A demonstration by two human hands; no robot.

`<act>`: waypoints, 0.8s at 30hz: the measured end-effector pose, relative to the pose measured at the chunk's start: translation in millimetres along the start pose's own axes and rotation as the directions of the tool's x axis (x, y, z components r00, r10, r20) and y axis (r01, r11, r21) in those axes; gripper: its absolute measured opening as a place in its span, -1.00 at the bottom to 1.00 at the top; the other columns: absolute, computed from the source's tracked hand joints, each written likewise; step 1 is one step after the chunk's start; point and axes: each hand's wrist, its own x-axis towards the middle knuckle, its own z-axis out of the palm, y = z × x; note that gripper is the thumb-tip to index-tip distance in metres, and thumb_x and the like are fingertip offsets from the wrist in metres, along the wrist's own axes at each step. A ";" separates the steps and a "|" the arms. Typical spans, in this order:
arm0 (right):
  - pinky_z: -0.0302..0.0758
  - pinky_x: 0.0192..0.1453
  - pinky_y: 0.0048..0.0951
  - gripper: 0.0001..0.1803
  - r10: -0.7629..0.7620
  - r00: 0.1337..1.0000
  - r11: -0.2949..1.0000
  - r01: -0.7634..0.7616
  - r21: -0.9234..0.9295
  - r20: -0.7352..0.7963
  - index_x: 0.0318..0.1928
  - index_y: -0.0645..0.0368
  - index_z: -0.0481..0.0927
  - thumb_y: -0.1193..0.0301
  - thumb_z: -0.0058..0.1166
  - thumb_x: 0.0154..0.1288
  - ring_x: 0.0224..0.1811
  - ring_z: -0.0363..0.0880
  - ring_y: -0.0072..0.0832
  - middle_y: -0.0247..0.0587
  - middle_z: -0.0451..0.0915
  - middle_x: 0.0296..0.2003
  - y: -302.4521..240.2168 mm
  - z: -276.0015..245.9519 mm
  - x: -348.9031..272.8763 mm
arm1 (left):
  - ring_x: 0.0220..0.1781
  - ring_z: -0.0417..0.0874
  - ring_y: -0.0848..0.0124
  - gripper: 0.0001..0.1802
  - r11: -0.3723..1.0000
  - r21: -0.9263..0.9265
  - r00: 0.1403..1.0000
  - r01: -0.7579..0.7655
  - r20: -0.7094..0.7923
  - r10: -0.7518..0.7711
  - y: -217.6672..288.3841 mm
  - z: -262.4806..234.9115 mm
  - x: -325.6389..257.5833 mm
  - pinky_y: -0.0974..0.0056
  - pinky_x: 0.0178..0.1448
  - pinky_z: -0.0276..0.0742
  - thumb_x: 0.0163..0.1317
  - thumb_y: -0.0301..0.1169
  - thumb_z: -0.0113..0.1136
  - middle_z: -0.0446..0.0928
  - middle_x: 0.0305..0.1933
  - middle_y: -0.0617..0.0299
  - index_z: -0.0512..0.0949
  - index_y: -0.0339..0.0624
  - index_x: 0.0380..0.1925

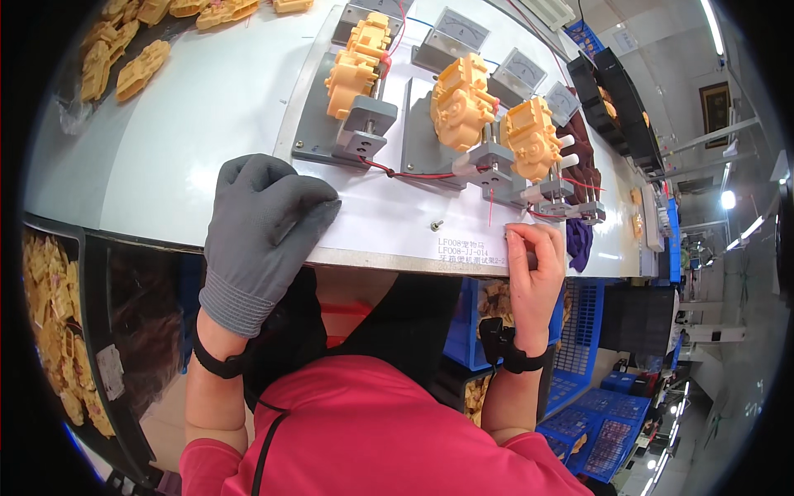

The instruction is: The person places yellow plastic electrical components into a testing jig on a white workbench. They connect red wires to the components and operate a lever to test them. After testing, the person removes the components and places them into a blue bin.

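My left hand, in a grey knitted glove, hovers over the front edge of the white table. Its fingers are curled and pressed together; anything inside is hidden. My bare right hand is at the same edge, thumb and index finger pinched. Whatever tiny thing may be between them is too small to make out. Between the hands a small screw lies on the white sheet. Behind it, three yellow-orange plastic housings, the left, middle and right, sit on grey test fixtures.
Needle meters stand behind the fixtures, joined by red and black wires. Loose yellow parts lie at the far left; more fill a bin at lower left. Black trays, a purple cloth and blue crates are on the right.
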 end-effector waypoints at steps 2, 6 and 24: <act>0.49 -0.07 -0.43 -0.88 -0.007 1.000 1.000 0.007 -0.010 -0.010 -0.13 0.23 0.68 0.52 0.22 0.35 -0.19 0.53 -0.39 -0.21 0.52 -0.21 -0.7 1.1 -0.4 | -0.01 0.46 0.15 -0.88 1.000 0.003 1.000 0.001 0.001 -0.001 0.2 0.3 0.1 0.13 0.06 0.46 0.15 -0.37 0.38 0.53 -0.26 0.21 0.72 -0.04 -0.29; 0.51 -0.08 -0.41 -0.89 -0.025 1.000 0.999 0.024 -0.029 -0.019 -0.13 0.23 0.67 0.52 0.21 0.36 -0.20 0.54 -0.38 -0.20 0.52 -0.21 0.1 2.2 -1.5 | -0.01 0.46 0.16 -0.87 1.000 -0.005 1.000 0.005 0.004 -0.005 0.0 0.5 0.4 0.14 0.06 0.46 0.14 -0.37 0.39 0.53 -0.26 0.21 0.72 -0.04 -0.29; 0.52 -0.07 -0.40 -0.90 -0.075 0.997 0.995 0.073 -0.071 -0.034 -0.12 0.24 0.66 0.53 0.19 0.38 -0.18 0.54 -0.35 -0.16 0.52 -0.19 0.8 3.9 -2.0 | -0.02 0.46 0.16 -0.87 1.000 -0.004 1.000 0.007 -0.004 -0.007 0.3 1.0 0.2 0.14 0.05 0.46 0.13 -0.37 0.39 0.53 -0.28 0.19 0.72 -0.06 -0.30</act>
